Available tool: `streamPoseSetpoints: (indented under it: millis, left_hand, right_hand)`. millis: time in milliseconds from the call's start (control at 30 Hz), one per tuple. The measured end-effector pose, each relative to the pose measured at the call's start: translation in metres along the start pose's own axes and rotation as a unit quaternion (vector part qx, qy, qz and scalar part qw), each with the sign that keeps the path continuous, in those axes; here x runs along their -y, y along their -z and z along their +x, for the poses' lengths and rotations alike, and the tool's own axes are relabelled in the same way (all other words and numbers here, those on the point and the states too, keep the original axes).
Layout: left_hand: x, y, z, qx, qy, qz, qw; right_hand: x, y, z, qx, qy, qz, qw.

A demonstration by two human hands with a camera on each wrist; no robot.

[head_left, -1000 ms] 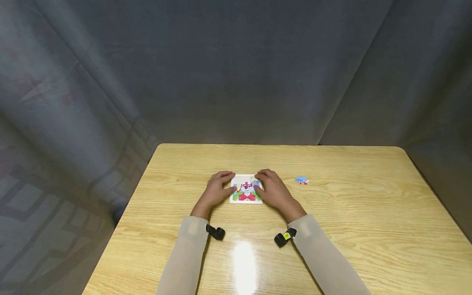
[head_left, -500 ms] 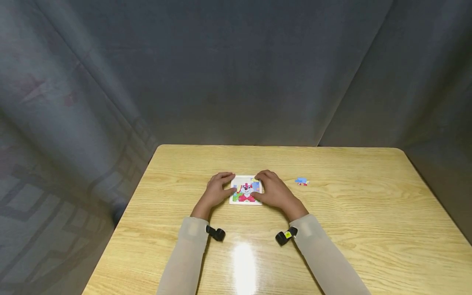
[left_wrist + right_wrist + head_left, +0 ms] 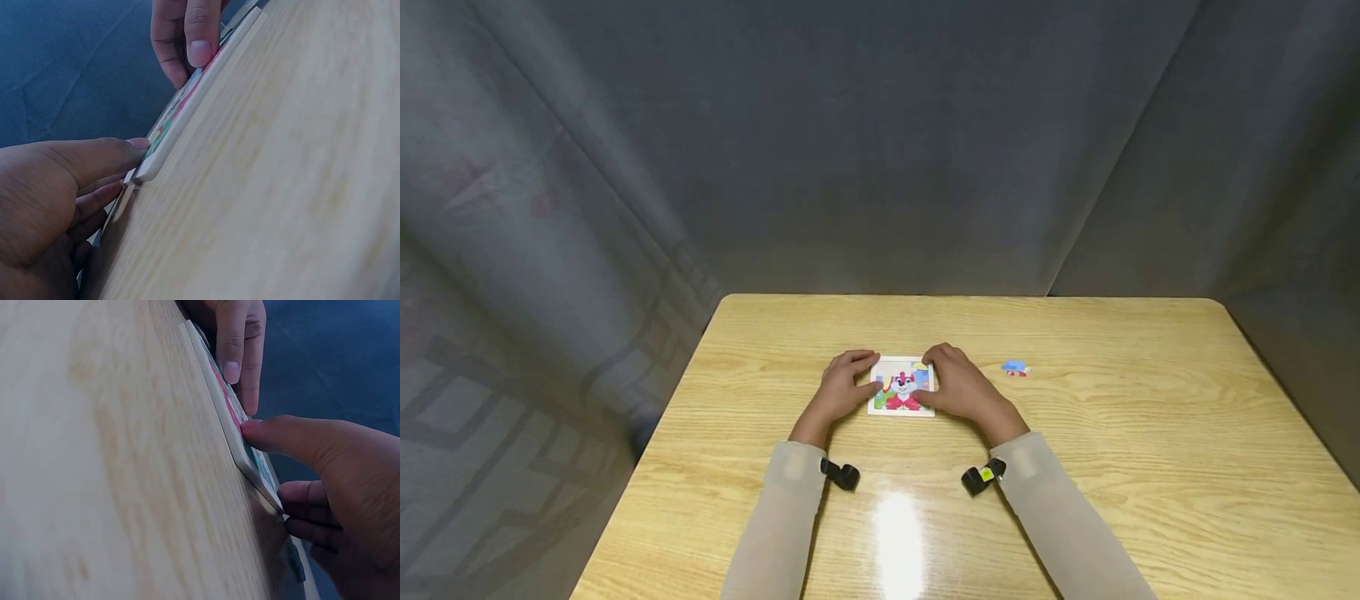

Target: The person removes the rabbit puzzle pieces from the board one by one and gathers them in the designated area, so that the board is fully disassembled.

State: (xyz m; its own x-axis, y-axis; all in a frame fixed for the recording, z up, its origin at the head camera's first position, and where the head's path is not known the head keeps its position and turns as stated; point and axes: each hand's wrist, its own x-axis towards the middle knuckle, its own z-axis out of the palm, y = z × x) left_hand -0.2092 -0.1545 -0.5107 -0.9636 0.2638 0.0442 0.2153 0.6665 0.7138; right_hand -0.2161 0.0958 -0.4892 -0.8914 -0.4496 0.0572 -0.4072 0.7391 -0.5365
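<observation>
A small jigsaw puzzle [image 3: 901,390] in a white tray lies flat on the table, showing a red and white cartoon animal. Its upper left part is a pale bare area. My left hand [image 3: 840,390] holds the tray's left side, thumb on top and fingers along the edge; the left wrist view shows this thumb [image 3: 134,145] at the corner. On the other side, my right hand [image 3: 961,386] grips the right edge. Its thumb [image 3: 269,432] presses on the picture's surface, while the fingers touch the outer rim. Both hands partly cover the puzzle's sides.
Loose puzzle pieces [image 3: 1016,367], blue, red and white, lie close together to the right of my right hand. The wooden table [image 3: 1150,433] ends at a dark grey curtain [image 3: 880,167] behind and at the sides.
My right thumb has slid down the picture towards me, uncovering blue pieces at the upper right. The left hand and tray have hardly moved.
</observation>
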Motion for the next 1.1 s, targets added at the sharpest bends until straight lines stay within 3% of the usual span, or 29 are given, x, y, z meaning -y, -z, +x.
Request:
streamPoseSetpoints:
  millis: [1100]
  left_hand:
    - [-0.0041,-0.0003,-0.0051,0.010,-0.008,0.004,0.9999]
  right_hand:
    - [0.0044,0.0041,-0.0066,0.012,0.001,0.012,0.9999]
